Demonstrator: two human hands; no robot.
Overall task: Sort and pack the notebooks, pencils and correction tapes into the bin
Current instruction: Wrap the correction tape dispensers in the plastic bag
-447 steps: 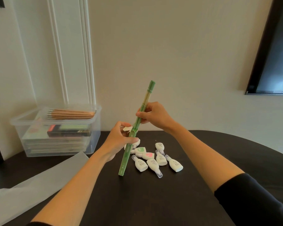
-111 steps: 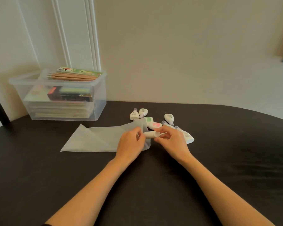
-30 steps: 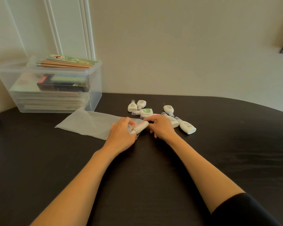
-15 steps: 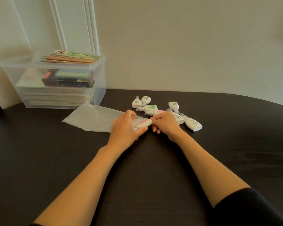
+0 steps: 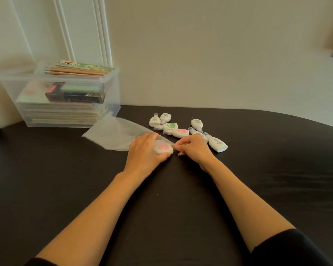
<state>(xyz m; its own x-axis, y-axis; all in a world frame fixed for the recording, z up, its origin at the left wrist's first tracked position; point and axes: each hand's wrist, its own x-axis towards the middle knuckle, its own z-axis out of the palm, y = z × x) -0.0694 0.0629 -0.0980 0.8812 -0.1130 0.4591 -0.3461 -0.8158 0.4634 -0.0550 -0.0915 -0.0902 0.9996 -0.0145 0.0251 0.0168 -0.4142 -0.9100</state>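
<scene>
The left hand [image 5: 145, 150] curls round the pink correction tape [image 5: 163, 149] in the limp bag [image 5: 117, 134] — light, slick, best held by its fat body — while the right hand [image 5: 195, 148] pinches the bag's mouth.

L hand [image 5: 144, 150] & R hand [image 5: 195, 145] sit side by side on the table [image 5: 181, 208], nearly touching. One correction tape [image 5: 162, 149] lies betw. L thumb & fingers, at the mouth of the bag [image 5: 115, 134], which spreads left of & behind L hand. R hand pinches the bag's edge just right of that tape. The other correction tapes [image 5: 173, 127] lie clustered just behind R hand, some to its right. The bin [image 5: 65, 96] stands well left of & behind L hand, against the wall [image 5: 200, 54], w/ notebooks [image 5: 60, 114] stacked inside & pencils [image 5: 75, 71] on top.
</scene>
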